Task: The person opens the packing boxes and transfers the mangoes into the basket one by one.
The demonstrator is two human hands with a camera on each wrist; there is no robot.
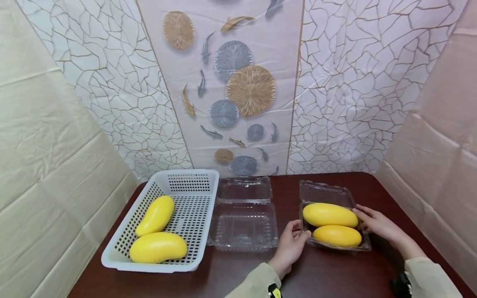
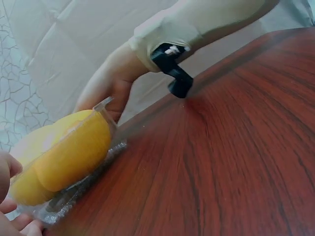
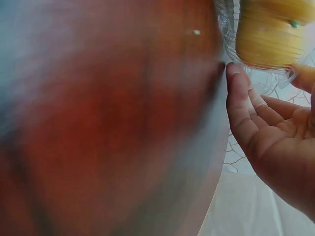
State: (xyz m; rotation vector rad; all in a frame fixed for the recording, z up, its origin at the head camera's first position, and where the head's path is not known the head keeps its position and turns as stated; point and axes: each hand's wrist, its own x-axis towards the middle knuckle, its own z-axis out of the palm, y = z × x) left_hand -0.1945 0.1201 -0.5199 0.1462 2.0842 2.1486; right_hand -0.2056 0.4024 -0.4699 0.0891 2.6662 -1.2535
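A clear plastic clamshell box [image 1: 328, 245] stands on the right of the table, its lid [image 1: 324, 193] raised at the back. Two yellow mangoes lie side by side in it, the rear mango [image 1: 329, 215] and the front mango [image 1: 337, 236]. My left hand [image 1: 290, 244] grips the box's left side, thumb near the rim. On the opposite side my right hand [image 1: 381, 224] holds the box, and the right wrist view shows the thumb [image 3: 304, 77] at the rim with fingers [image 3: 241, 96] below.
A second clear clamshell box [image 1: 244, 225] stands open mid-table with nothing in it. Left of it, a white plastic basket [image 1: 214, 186] holds two more mangoes, one mango [image 1: 155, 215] behind another mango [image 1: 158, 247]. Patterned cloth walls [image 1: 238, 136] enclose the dark wooden table [image 1: 231, 273].
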